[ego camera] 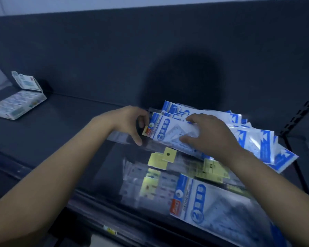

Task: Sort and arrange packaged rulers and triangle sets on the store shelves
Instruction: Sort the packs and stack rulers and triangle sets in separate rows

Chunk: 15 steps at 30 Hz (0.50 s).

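At the far left of the shelf (70,125), an open box (18,106) holds small packets. Our left hand (128,122) curls its fingers round the header end of the top triangle set pack (169,129) on the blue-white pile (257,139). Our right hand (210,136) lies spread on the same pack, fingers relaxed. Clear ruler packs (161,163) lie nearer the front edge, beside one more triangle pack (203,202). Dark shelf surface shows between box and pile.

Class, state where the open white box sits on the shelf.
In the head view, the open white box sits far left on the shelf, near the back panel.
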Tool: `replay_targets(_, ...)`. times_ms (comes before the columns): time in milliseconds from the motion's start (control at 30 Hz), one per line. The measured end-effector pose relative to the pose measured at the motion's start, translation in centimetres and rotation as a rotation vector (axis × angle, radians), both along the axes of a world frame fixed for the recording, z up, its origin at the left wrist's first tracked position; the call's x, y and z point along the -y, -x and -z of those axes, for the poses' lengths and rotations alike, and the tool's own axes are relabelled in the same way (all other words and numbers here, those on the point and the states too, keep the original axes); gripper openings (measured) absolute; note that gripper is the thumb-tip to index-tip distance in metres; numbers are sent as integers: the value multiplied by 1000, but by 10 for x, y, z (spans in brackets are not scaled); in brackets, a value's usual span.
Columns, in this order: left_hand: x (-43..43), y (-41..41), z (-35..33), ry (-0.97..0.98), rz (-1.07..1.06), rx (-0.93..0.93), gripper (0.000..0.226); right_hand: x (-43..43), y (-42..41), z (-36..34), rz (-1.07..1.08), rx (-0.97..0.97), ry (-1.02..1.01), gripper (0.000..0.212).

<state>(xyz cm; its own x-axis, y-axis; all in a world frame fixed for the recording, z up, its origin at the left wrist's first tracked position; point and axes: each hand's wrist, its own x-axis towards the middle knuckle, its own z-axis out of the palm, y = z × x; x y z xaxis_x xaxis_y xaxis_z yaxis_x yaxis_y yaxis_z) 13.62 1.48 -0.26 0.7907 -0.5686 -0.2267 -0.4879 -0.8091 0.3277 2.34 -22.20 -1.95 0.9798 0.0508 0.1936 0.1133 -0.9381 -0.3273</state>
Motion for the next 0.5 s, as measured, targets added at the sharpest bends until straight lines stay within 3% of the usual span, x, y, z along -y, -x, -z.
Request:
replay_targets(100,-2,-16,7,34,64,-60,58,-14,-8,4,67,-72,200,60)
replay_targets(200,-8,-29,12,22,169,-98,49,-23,-13,6,148,-66,162,53)
replay_targets(333,-21,-43,15,-35,271,-156,55,-33,-14,8,240,48,259,37)
replay_targets(500,-29,-48,16,-53,344,-246,49,-42,-1,4,313,-10,65,32)
